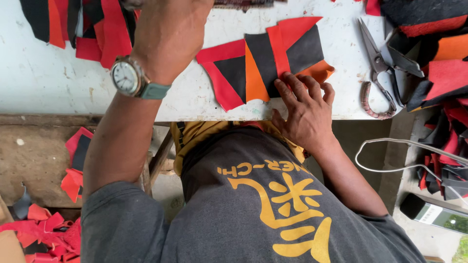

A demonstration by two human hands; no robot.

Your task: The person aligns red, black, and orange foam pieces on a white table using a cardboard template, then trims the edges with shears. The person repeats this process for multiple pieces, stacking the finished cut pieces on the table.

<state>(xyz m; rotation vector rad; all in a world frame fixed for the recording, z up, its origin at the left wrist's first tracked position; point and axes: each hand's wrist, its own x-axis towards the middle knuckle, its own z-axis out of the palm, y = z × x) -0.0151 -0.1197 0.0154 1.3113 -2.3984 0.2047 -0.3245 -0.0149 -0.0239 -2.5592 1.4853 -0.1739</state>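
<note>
A patchwork piece (265, 63) of red, black and orange fabric strips lies flat near the front edge of the white table (53, 83). My right hand (304, 112) rests on its lower right corner, fingers spread and pressing the cloth down. My left hand (170, 29) is raised over the table to the left of the patchwork, a wristwatch (127, 77) on the wrist; its fingers are out of sight beyond the top edge, so what they hold is hidden.
Large scissors (380, 68) lie on the table right of the patchwork. Piles of red, black and orange scraps sit at top left (83, 24) and right (438, 63). More scraps litter the floor (44, 229). A phone (434, 212) lies at lower right.
</note>
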